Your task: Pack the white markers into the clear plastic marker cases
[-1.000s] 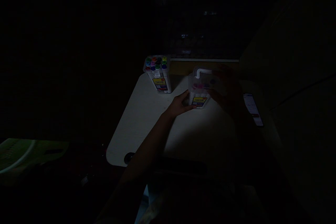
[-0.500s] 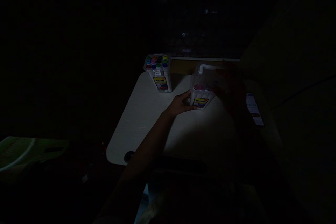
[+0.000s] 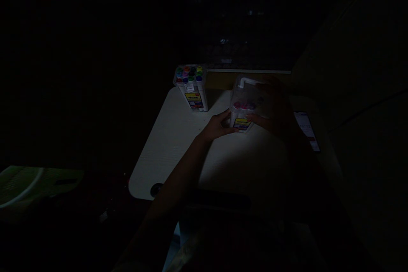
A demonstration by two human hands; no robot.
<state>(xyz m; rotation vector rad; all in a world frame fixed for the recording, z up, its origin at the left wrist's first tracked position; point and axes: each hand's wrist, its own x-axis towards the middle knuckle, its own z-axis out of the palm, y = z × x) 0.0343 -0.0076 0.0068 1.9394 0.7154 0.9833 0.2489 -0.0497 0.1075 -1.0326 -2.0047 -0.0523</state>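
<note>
A clear plastic marker case [image 3: 234, 115] with a yellow label stands on the small pale table [image 3: 178, 136]. My left hand [image 3: 217, 127] grips its lower left side, thumb along the front. A few pink and purple marker caps [image 3: 244, 106] show inside. Over them sits a clear lid [image 3: 239, 93] with a white handle [image 3: 250, 81]. My right hand [image 3: 276, 108] is closed around the lid's right side, its thumb at the front above the label; deep shadow hides part of these fingers. I cannot tell whether the lid is fully seated.
Another marker case [image 3: 194, 98], with several coloured caps, stands at the back left of the table. A lit phone [image 3: 308, 131] lies on the right. A dark round hole or holder [image 3: 156, 189] is at the near left edge. Surroundings are very dark.
My right hand has moved slightly left and down with the lid, its thumb now against the case front. My left hand keeps its grip. The other case stays put.
</note>
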